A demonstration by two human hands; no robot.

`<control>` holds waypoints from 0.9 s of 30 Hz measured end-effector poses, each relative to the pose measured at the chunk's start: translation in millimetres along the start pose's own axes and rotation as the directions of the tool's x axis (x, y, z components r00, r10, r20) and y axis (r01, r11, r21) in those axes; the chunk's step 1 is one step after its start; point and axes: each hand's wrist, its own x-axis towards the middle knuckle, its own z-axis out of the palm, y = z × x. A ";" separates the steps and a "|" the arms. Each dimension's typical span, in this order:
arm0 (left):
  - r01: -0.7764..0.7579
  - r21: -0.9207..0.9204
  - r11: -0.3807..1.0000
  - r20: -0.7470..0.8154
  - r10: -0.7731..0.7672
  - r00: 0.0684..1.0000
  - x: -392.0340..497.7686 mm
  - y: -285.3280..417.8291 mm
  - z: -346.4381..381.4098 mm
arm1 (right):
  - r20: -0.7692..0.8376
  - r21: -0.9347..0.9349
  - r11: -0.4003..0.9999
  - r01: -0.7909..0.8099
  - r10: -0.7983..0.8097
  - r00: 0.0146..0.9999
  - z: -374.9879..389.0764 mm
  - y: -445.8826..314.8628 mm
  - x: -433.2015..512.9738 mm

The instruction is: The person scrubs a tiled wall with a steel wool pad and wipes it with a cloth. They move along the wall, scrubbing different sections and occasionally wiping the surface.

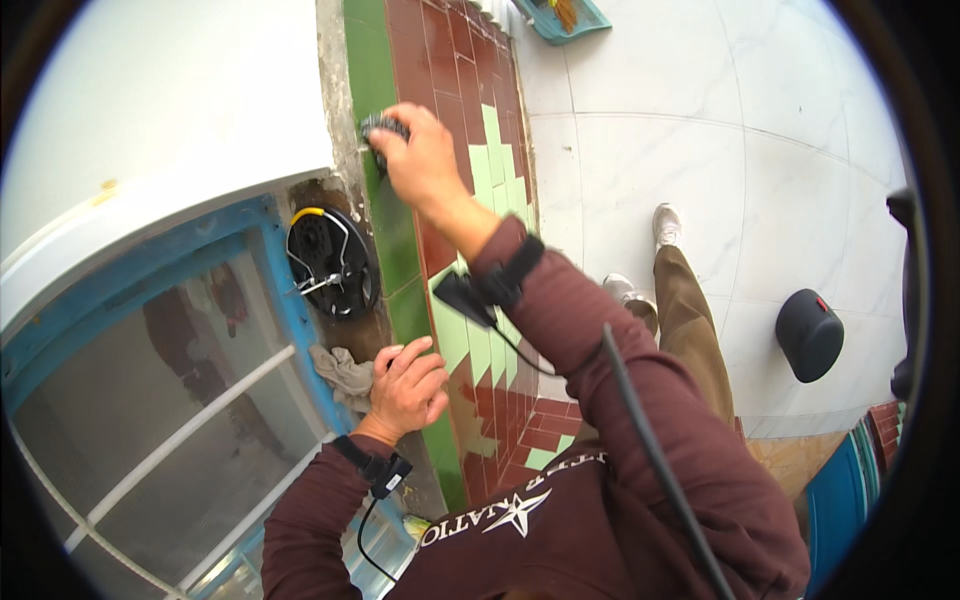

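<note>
My right hand (426, 161) presses a dark grey scouring pad (386, 129), apparently steel wool, against the green tiles (391, 225) along the top edge of a tiled wall. Its fingers are closed around the pad and hide part of it. Lower in the view, my left hand (409, 384) is over the same tiled ledge, fingers loosely bent and apart, with nothing visible in it. A crumpled grey cloth (343, 375) lies beside that hand, on the window side. Between the hands, a black round object (334, 262) with a wire handle and yellow grip sits on the ledge.
A blue-framed window (296, 315) with white bars (195, 435) borders the ledge. Brown and pale green tiles (491, 199) face the wall. On the white floor (660, 142) stand a dark rounded container (808, 335) and a teal dustpan (564, 21). Cables run along both my arms.
</note>
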 end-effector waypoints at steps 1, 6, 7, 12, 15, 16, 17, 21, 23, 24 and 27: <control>0.000 0.002 1.000 0.011 0.000 1.000 -0.7 0.9 -0.4 | -0.038 -0.016 0.999 0.038 -0.038 0.999 -0.6 -0.2 -0.9; -0.003 0.003 1.000 0.006 0.003 1.000 0.0 -0.5 -0.5 | 0.072 0.005 1.000 -0.026 0.025 0.997 2.5 5.9 -2.1; 0.013 -0.003 1.000 0.026 -0.013 1.000 -0.6 0.5 -0.6 | 0.065 0.022 1.000 0.003 -0.005 0.998 3.2 7.5 -3.9; 0.003 0.017 1.000 0.026 -0.004 1.000 -0.2 0.7 -2.4 | 0.072 0.076 0.988 -0.131 0.126 0.989 3.0 6.6 -5.2; -0.017 0.040 0.999 0.007 0.017 1.000 0.6 0.2 -2.3 | 0.093 0.007 0.987 -0.160 0.158 0.983 3.7 2.6 -1.7; -0.009 0.028 1.000 0.007 0.009 1.000 0.2 0.0 -2.8 | 0.072 -0.046 0.992 -0.115 0.118 0.990 3.4 1.6 -1.5; -0.003 0.017 1.000 0.006 0.003 1.000 0.6 -0.5 -2.4 | 0.093 -0.090 0.996 -0.021 0.030 0.995 4.0 0.5 -1.2; 0.013 0.017 1.000 0.017 -0.014 1.000 -1.3 1.4 -2.3 | -0.061 0.007 0.996 -0.090 0.091 0.994 1.3 -3.4 -4.5; -0.004 0.020 1.000 0.003 0.004 1.000 -2.1 3.2 -2.4 | 0.028 -0.062 0.990 -0.125 0.127 0.992 -1.0 -6.3 -4.7; 0.006 0.024 1.000 0.008 -0.006 1.000 -0.2 1.5 -1.7 | 0.070 -0.110 0.987 -0.121 0.129 0.989 -1.8 -7.9 -3.5; 0.000 0.013 1.000 0.004 0.000 1.000 0.4 0.9 -1.4 | 0.036 -0.125 0.991 -0.039 0.044 0.998 -2.6 -13.3 2.1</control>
